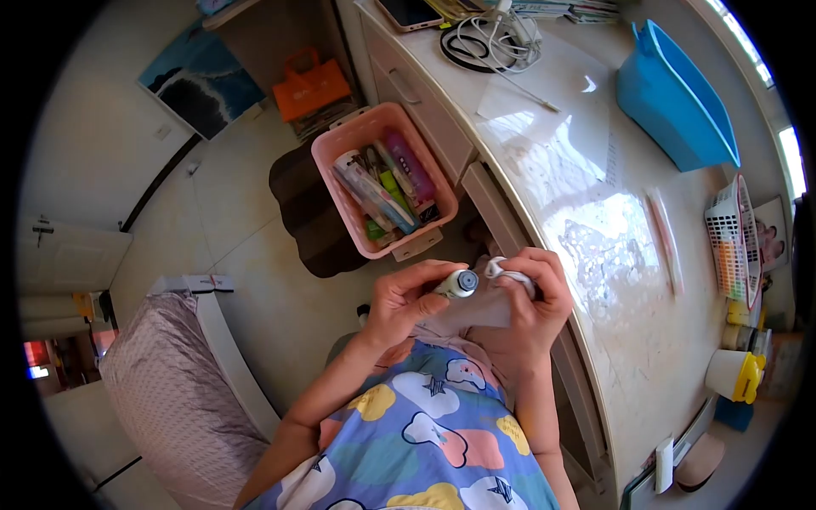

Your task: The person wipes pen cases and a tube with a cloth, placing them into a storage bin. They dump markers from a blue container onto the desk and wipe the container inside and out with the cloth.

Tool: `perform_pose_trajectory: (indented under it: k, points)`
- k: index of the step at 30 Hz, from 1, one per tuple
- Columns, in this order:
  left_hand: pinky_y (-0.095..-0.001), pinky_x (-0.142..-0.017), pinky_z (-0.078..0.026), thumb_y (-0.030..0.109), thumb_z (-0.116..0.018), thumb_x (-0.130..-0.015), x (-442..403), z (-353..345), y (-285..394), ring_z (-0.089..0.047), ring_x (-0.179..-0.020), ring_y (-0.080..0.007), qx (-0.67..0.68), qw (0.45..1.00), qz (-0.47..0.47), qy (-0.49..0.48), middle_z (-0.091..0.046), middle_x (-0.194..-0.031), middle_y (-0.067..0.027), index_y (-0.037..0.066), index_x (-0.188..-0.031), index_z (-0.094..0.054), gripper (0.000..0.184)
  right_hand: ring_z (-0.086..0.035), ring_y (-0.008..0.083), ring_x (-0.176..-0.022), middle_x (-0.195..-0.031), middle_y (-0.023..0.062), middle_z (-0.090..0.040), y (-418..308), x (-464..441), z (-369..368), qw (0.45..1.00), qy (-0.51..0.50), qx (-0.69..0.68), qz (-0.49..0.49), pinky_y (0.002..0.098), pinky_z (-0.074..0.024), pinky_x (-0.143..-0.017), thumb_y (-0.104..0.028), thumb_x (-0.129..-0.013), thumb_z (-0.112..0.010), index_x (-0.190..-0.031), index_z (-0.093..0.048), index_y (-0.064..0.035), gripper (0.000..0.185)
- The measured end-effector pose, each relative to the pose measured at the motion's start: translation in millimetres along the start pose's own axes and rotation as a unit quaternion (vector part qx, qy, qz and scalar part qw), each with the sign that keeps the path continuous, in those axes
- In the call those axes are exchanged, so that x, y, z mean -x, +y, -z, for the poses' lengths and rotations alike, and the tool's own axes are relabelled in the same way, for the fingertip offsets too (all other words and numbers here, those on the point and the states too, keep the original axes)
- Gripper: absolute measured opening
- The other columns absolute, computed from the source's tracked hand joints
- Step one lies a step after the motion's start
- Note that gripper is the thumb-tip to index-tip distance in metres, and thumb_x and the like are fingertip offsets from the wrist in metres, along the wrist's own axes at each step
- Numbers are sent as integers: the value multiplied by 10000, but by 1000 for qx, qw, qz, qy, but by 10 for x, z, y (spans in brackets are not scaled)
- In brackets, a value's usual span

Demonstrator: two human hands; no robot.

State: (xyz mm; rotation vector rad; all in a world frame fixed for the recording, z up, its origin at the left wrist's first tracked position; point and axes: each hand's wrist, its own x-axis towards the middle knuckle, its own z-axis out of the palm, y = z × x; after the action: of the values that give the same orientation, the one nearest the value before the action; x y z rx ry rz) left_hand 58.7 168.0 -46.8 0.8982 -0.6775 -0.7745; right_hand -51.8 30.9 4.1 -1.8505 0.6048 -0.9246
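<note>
My left hand [397,299] is closed around a small white bottle [457,286] with a round grey-blue end that faces up and right. Pinched between the fingers of my right hand [539,303] is a white cloth [507,270], bunched up; it could also be a tissue. A short gap separates the cloth from the bottle. Both hands are above my lap, beside the edge of the desk [586,374]. Beyond them a pink basket [330,170] holds several long packages and tools, among them a purple pack [410,166].
On the desk are a blue bin [671,102], coiled white cables [510,42], a white mesh basket [722,238], long thin packets [665,242] and a yellow-lidded tub [729,374]. An orange bag [312,87] stands by the wall. A covered bed [183,382] lies at left.
</note>
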Motion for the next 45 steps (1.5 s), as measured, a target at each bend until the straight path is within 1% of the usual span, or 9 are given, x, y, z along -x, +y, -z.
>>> perform_pose_trajectory:
  k: [4, 11, 18, 22, 26, 31, 34, 39, 45]
  points:
    - [-300, -926, -466, 87, -690, -859, -39, 22, 52, -594, -1063, -185, -96, 995, -14, -14, -635, -1146, -119, -14, -1235, -600, 400, -604, 184, -786, -862, 70, -606, -231, -38, 78, 995, -60, -38, 75, 281, -477, -673, 11, -661, -756, -864, -714, -27, 211]
    - [-307, -949, -452, 51, -670, -861, -37, 77, 71, -581, -1096, -191, -150, 988, -5, -26, -623, -1168, -110, -14, -1222, -604, 373, -606, 172, -787, -893, 80, -611, -88, -40, 11, 999, -30, -18, -11, 264, -478, -672, 45, -709, -730, -860, -700, -22, 168]
    - [-280, -985, -406, 103, -590, -947, -23, -84, -105, -526, -1125, -119, 192, 968, 118, 109, -546, -1249, -55, -7, -1260, -568, 332, -614, 198, -825, -917, 93, -616, 28, 71, -128, 995, -80, -17, 48, 278, -491, -696, 112, -664, -676, -874, -696, -20, 249]
    - [-253, -977, -389, 127, -547, -981, 8, -84, -181, -513, -1111, -93, 23, 991, 122, 52, -545, -1242, -24, 8, -1303, -531, 343, -608, 194, -819, -905, 75, -597, -8, 17, -195, 999, -21, 0, 46, 280, -492, -688, 127, -675, -643, -890, -708, -46, 283]
    - [-263, -1008, -404, 75, -500, -980, -35, -212, -119, -499, -1182, -98, 134, 971, 146, 130, -527, -1302, -33, 68, -1429, -427, 454, -600, 212, -800, -896, 84, -581, 66, 19, -284, 992, -70, 44, 96, 290, -492, -670, 131, -636, -653, -904, -717, -54, 333]
    - [-253, -817, -473, 154, -456, -1004, -120, 17, -120, -544, -907, -131, 234, 956, 112, 138, -587, -1033, -62, 95, -1419, -455, 419, -587, 239, -830, -903, 72, -586, 177, 279, -409, 973, -165, 48, 153, 343, -501, -721, 132, -583, -670, -909, -725, -82, 393]
    - [-240, -796, -489, 169, -453, -1004, -148, 141, -123, -546, -905, -131, 288, 937, 153, 123, -571, -1071, -56, 95, -1438, -415, 442, -598, 230, -845, -942, 71, -578, 68, 248, -356, 963, -252, 16, 90, 329, -510, -717, 145, -578, -685, -926, -722, -78, 416]
    - [-296, -1037, -399, 153, -453, -1004, -97, -48, -90, -509, -1217, -147, 254, 953, 119, 113, -551, -1309, -52, 51, -1382, -463, 392, -607, 218, -823, -914, 72, -587, -10, -113, -455, 992, -78, 39, 90, 296, -507, -676, 136, -645, -659, -934, -724, -75, 364]
    - [-294, -975, -426, 212, -398, -1020, -71, 105, -138, -521, -1131, -158, 291, 935, 142, 145, -555, -1228, -63, 60, -1386, -455, 400, -592, 241, -839, -904, 65, -593, 209, 148, -542, 967, -139, 52, 209, 339, -502, -712, 82, -577, -683, -896, -729, -92, 366]
